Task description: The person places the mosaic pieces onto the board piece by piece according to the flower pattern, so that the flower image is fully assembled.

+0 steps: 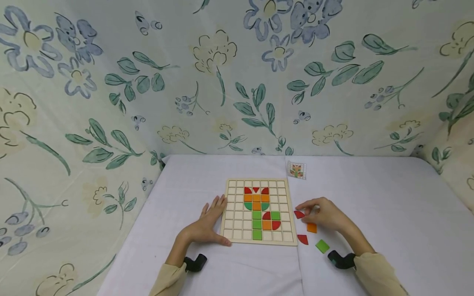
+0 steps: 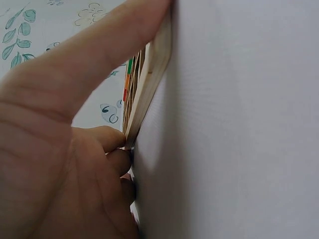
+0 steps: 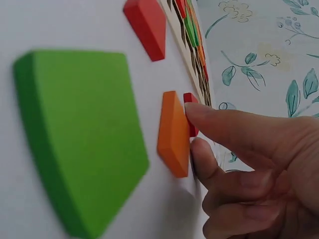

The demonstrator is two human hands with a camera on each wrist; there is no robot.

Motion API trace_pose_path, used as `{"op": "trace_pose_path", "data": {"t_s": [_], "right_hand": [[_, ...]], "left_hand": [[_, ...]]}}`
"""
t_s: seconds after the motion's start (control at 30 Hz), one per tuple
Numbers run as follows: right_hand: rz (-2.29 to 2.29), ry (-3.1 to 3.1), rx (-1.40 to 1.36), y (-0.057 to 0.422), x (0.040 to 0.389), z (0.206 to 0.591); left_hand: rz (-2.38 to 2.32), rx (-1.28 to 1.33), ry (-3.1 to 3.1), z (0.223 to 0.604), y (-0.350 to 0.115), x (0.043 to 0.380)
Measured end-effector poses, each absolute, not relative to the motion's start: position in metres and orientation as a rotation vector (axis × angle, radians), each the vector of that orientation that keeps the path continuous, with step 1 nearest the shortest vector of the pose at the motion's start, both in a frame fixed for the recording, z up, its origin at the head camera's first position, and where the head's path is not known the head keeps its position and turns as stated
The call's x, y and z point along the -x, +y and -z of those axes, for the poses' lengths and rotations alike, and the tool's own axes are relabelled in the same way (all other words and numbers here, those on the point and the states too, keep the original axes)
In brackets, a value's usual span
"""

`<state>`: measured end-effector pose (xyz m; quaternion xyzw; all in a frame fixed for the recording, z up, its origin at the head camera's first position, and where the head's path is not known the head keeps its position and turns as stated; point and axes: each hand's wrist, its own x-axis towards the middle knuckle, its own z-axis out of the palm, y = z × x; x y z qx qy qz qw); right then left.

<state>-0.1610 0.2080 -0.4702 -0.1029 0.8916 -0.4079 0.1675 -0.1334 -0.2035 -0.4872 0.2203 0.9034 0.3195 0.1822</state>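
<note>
A square wooden grid board (image 1: 237,240) lies flat on the cloth, with red, orange and green tiles set in its cells as a flower. My left hand (image 1: 205,226) rests at the board's left side, fingers spread, fingertips and thumb touching its edge. In the left wrist view, the thumb (image 2: 99,55) reaches along the board's pale side (image 2: 154,64). Just right of the board, my right hand (image 1: 326,213) pinches a red quarter-circle tile (image 1: 299,214) between finger and thumb. An orange square tile (image 1: 312,227) lies close under that hand.
A second red quarter-circle tile (image 1: 303,239) and a green square tile (image 1: 322,246) lie right of the board's lower corner. A small pattern card (image 1: 297,170) lies beyond the board's far right corner. Floral cloth (image 1: 222,82) hangs behind the white-covered table (image 1: 370,176).
</note>
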Motion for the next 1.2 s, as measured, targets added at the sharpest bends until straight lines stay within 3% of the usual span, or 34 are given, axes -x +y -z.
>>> {"op": "trace_pose_path", "data": {"t_s": [0.77, 1.2], "right_hand": [[1.154, 2.474, 0.468, 0.2063, 0.1604, 0.4705], [1.105, 2.567, 0.393, 0.2024, 0.1614, 0.4716]], "left_hand": [[-0.893, -0.639, 2.556, 0.4904, -0.2045, 0.1349], [-0.876, -0.629, 2.558, 0.4889, -0.2039, 0.1348]]}}
